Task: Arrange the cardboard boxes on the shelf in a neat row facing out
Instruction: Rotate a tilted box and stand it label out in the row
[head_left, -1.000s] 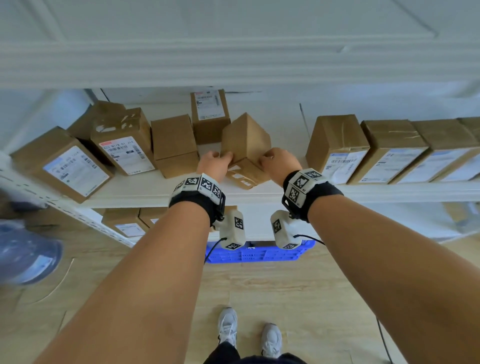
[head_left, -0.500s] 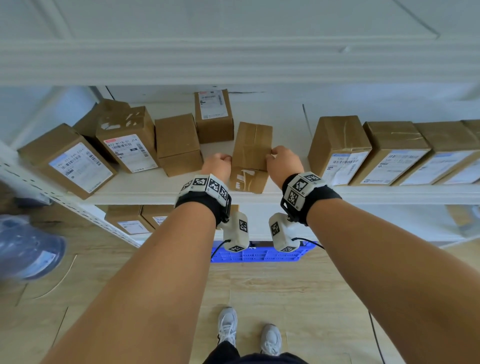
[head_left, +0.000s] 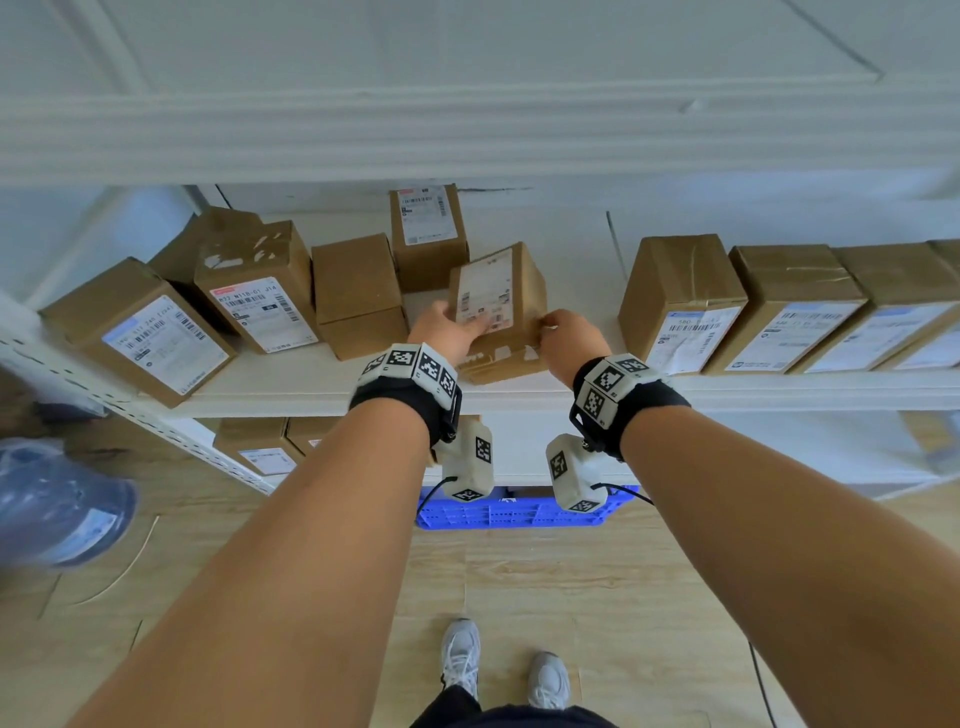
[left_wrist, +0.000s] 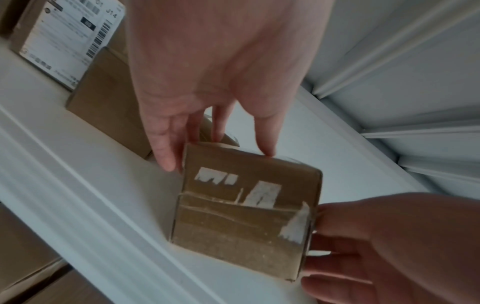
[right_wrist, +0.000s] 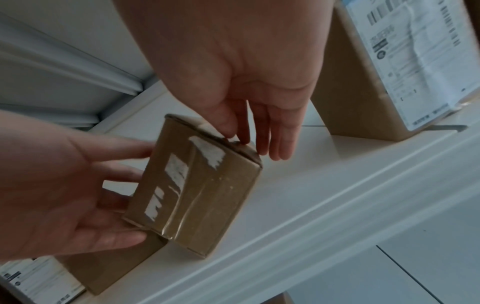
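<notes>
A small cardboard box (head_left: 527, 291) sits tilted near the shelf's (head_left: 291, 384) front edge, its white label turned up and toward me. My left hand (head_left: 452, 327) holds its left side, fingers over the label. My right hand (head_left: 556, 332) grips its right edge. In the left wrist view the box (left_wrist: 246, 209) shows a taped face with torn label scraps, and the left hand (left_wrist: 218, 159) spans its top corner. The right wrist view has the right hand (right_wrist: 253, 144) straddling the box's (right_wrist: 197, 191) upper right edge.
Three labelled boxes (head_left: 680, 306) stand in a row facing out on the right. Several boxes sit askew on the left, among them a plain one (head_left: 358, 296) and a labelled one (head_left: 260, 291); another (head_left: 428, 234) stands behind. A blue crate (head_left: 509, 512) is on the floor.
Both hands have rolled the box over: a plain face was up before, and now its labelled face shows. The box stays at the same spot on the shelf.
</notes>
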